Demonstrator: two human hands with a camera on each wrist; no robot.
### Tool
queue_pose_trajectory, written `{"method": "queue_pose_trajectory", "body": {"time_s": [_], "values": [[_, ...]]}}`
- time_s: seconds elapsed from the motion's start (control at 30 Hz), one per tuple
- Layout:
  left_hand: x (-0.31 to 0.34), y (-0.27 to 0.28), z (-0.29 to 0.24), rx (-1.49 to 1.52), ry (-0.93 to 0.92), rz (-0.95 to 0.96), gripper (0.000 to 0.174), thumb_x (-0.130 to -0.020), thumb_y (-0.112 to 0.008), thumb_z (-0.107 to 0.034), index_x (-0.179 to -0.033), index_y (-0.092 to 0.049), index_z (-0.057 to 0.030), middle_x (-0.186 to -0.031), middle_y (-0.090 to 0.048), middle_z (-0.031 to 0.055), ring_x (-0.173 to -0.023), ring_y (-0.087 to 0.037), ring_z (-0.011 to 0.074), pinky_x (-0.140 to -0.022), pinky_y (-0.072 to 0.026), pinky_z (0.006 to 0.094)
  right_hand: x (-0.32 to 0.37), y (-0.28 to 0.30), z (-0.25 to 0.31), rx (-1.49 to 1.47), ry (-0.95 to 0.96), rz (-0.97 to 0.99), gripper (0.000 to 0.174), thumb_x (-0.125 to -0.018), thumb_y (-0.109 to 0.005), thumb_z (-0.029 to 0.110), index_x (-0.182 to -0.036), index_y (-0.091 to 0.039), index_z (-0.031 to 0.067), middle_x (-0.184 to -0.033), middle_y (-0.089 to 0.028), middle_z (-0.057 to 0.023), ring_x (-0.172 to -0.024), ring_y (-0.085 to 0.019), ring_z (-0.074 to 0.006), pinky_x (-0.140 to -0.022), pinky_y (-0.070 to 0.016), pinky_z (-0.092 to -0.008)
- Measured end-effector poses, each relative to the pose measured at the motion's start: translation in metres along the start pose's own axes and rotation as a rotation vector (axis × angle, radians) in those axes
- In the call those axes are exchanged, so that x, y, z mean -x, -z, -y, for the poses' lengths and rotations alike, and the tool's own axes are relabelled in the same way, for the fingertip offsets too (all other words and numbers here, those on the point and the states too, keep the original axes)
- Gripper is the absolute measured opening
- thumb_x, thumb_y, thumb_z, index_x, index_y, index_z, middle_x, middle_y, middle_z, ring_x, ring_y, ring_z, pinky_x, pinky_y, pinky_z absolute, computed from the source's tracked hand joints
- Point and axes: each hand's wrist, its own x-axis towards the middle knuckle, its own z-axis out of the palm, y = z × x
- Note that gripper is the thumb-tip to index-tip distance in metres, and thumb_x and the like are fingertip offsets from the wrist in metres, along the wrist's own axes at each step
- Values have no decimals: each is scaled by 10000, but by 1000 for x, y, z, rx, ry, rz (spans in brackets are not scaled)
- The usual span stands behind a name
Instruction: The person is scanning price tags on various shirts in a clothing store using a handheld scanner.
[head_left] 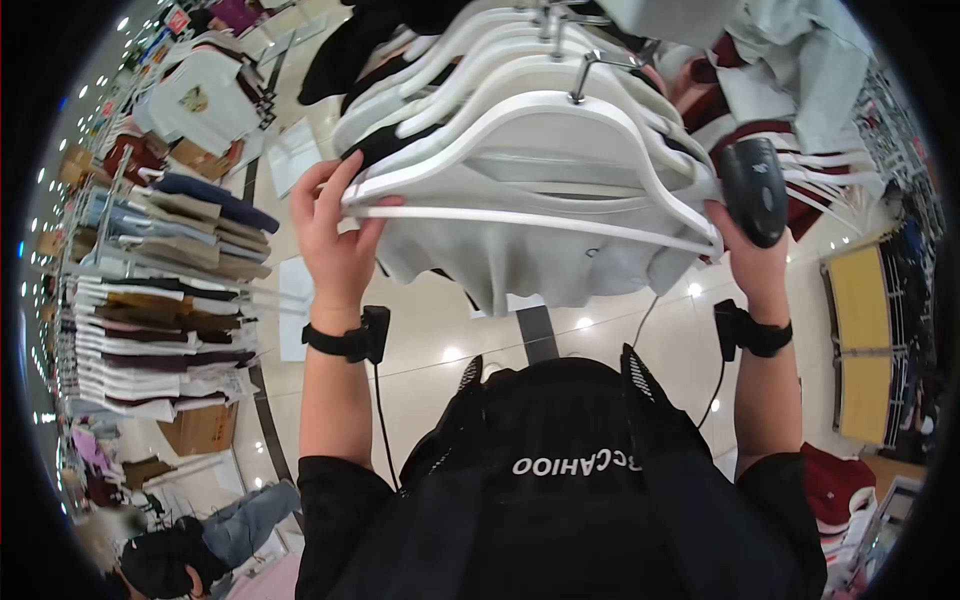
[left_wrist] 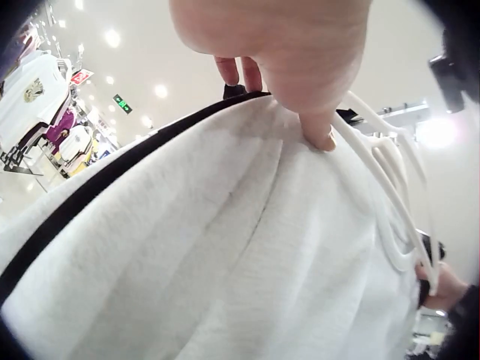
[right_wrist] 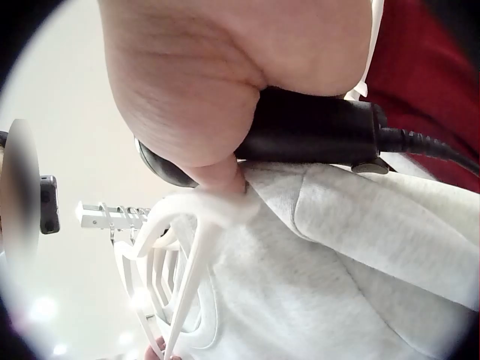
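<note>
A white hanger carries a light grey sweatshirt at the front of a row of hung clothes. My left hand pinches the sweatshirt at the hanger's left end, thumb in front and fingers behind, as the left wrist view shows too. In my right hand is a black handheld barcode scanner, gripped in the palm with its cable trailing off. The right thumb lies against the hanger's right end. Part of the scanner is hidden behind the palm in the right wrist view.
More white hangers with clothes crowd behind the front one on a metal rail. Racks of folded-over trousers and shirts stand at left. Dark red garments hang at right. A person in a black cap is at lower left.
</note>
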Motion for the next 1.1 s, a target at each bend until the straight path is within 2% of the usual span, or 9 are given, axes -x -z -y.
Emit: {"method": "queue_pose_trajectory", "body": {"time_s": [0.17, 0.23, 0.37, 0.43, 0.77, 0.97, 1.0, 1.03, 1.1], "values": [[7, -7, 5, 73, 0, -96, 516, -650, -880, -108, -1120, -672, -71, -1140, -534, 81, -990, -549, 240, -880, -457, 335, -2, 5, -2, -66, -116, 104, 281, -810, -778, 102, -1052, -672, 6, -923, -697, -20, -814, -593, -83, -775, -473, -255], [14, -10, 8, 124, 67, -98, 497, -655, -876, -95, -1104, -668, -58, -1137, -542, 74, -1012, -551, 220, -911, -439, 328, -2, 3, 1, -56, -39, 87, 291, -812, -777, 102, -1066, -669, 8, -934, -697, -21, -823, -596, -87, -782, -472, -256], [18, -16, 9, 342, 231, -39, 452, -710, -837, -53, -1117, -642, -22, -1119, -590, 77, -1038, -572, 181, -927, -451, 311, -3, 0, -2, -125, -35, 79, 288, -812, -778, 97, -1066, -670, 13, -925, -698, -21, -805, -591, -91, -771, -475, -260], [23, -20, 10, 691, 489, -77, 392, -787, -761, 2, -1146, -603, 4, -1111, -631, 88, -1030, -604, 169, -930, -471, 292, -3, 1, -4, -135, -72, 114, 282, -810, -781, 91, -1061, -674, 20, -903, -697, -15, -770, -582, -85, -731, -474, -260], [33, -23, 25, 924, 511, -130, 307, -897, -622, 13, -1199, -574, 31, -1145, -649, 115, -1055, -621, 188, -956, -482, 310, -2, 0, -4, -66, -16, 71, 287, -812, -779, 87, -1076, -684, 26, -925, -702, -11, -784, -590, -85, -761, -481, -264], [35, -17, 15, 670, 463, -102, 264, -956, -571, -81, -1174, -649, 46, -1037, -685, 80, -947, -607, 126, -872, -466, 256, -1, 0, -16, -6, 36, -11, 338, -820, -762, 100, -1141, -679, 33, -968, -696, -9, -847, -596, -88, -795, -477, -263], [37, -16, 16, 641, 452, -107, 238, -964, -569, -94, -1128, -670, 45, -963, -684, 54, -900, -599, 116, -838, -469, 251, 1, 8, -19, 57, -205, 53, 413, -841, -722, 65, -1241, -624, 26, -1160, -658, -54, -1039, -600, -140, -939, -450, -293], [40, -14, 17, 621, 457, -119, 238, -964, -569, -94, -1128, -670, 45, -963, -684, 54, -900, -599, 116, -838, -469, 251, -1, 11, -27, 41, -89, 78, 402, -849, -717, 64, -1237, -622, 20, -1173, -652, -58, -1046, -601, -148, -941, -454, -299], [51, -11, 22, 630, 615, -178, 202, -960, -554, -72, -1058, -684, 48, -898, -669, 29, -852, -586, 105, -792, -471, 245, -2, 14, -40, -38, -99, 57, 397, -852, -715, 62, -1234, -618, 15, -1170, -649, -62, -1044, -601, -156, -941, -458, -307]]}}
